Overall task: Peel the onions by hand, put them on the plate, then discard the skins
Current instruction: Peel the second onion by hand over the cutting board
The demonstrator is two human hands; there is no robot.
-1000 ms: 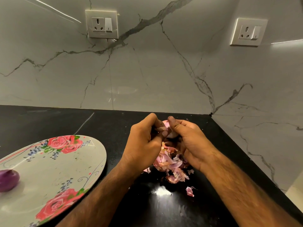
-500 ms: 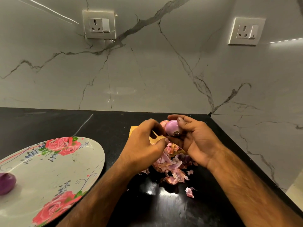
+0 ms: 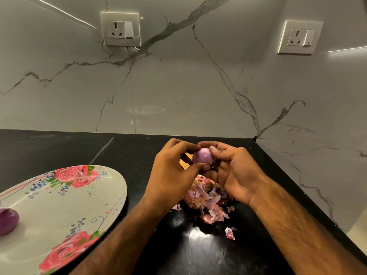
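Now, the onion [image 3: 202, 155] is up off the counter, caught between both hands a little right of centre in the view. It looks mostly bare, glossy purple. The left hand [image 3: 170, 173] has its thumb and fingertips curled in, pinching the onion from nine o'clock. The right hand [image 3: 236, 171] is cupped round it from three o'clock, thumb on top.

A yellowish sliver shows behind the left fingers; probably skin, though that's hard to tell. My read is that the last bits are coming off near the dark root end, at five o'clock on the onion. The right hand should hold firm and turn it while the left nips the papery edge and strips toward the root. Pull too hard and a good layer goes too.

Directly below, at six o'clock, sits the heap of skins [image 3: 206, 197] on the black counter [image 3: 59, 147]. One stray scrap [image 3: 230, 233] lies a little nearer the person.

Over at eight o'clock is the flowered plate [image 3: 65, 203]. It holds one peeled onion [image 3: 8, 221], near its left side at the frame edge.
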